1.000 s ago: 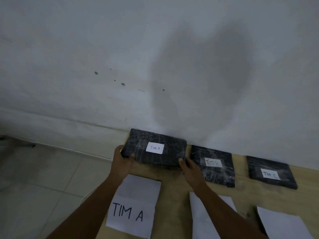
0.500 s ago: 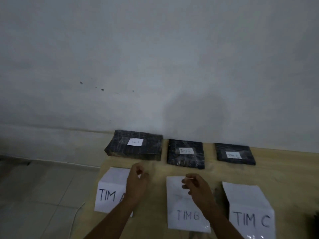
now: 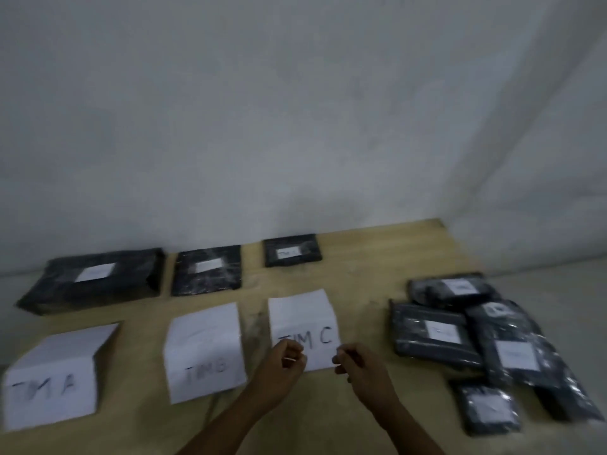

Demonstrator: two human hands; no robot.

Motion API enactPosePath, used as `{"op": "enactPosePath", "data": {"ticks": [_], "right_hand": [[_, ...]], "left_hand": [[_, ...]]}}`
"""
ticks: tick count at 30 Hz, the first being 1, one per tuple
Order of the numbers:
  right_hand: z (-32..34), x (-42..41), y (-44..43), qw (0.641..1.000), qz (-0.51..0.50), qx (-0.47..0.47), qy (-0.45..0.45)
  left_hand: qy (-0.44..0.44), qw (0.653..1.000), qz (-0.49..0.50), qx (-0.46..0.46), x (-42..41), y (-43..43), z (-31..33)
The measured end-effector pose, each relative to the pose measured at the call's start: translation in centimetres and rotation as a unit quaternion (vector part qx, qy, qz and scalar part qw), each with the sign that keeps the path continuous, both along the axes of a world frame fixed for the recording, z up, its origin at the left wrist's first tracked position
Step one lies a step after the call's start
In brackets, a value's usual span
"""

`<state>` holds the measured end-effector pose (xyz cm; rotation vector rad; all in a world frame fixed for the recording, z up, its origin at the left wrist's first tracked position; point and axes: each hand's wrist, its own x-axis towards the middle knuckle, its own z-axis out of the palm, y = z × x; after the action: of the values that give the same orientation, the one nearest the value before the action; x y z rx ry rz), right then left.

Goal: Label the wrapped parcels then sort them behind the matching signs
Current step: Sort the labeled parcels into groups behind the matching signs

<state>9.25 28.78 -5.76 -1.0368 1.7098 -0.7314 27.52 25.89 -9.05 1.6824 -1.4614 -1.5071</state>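
Nearest the camera, the left hand and the right hand hover close together above the pale wooden tabletop, one at each lower corner of the folded white paper sign lettered "TIM C". On both hands the fingers are loosely curled and seem to pinch nothing, though blur leaves that uncertain. They look idle and free to fetch the next item.

To the left sit the folded white paper sign lettered "TIM B" and the folded white paper sign lettered "TIM A". Each is creased so that its lettered half faces the worker.

To the right lies a loose heap of black plastic-wrapped parcels. They overlap, and several show white stickers too blurred to read; by my judgement these are not yet sorted.

Farther back, one parcel lies behind each sign, sticker up, probably so it can be checked against the sign:
- the large black wrapped parcel behind A
- the mid-sized black wrapped parcel behind B
- the small black wrapped parcel behind C

A grey wall rises behind them.
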Motion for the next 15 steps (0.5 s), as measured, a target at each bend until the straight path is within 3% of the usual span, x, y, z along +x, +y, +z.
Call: {"op": "enactPosePath", "data": {"ticks": [8,15], "right_hand": [[-3.6,-14.6,5.0,0.986,-0.157,0.034,0.033],[-7.3,-21.7,8.8,0.929,-0.306,0.044,0.202]], "left_hand": [[0.006,0.989,-0.144,0.032,-16.3,0.9,-1.6],[0.024,0.976,-0.186,0.108,-23.8,2.3,-3.3]]}}
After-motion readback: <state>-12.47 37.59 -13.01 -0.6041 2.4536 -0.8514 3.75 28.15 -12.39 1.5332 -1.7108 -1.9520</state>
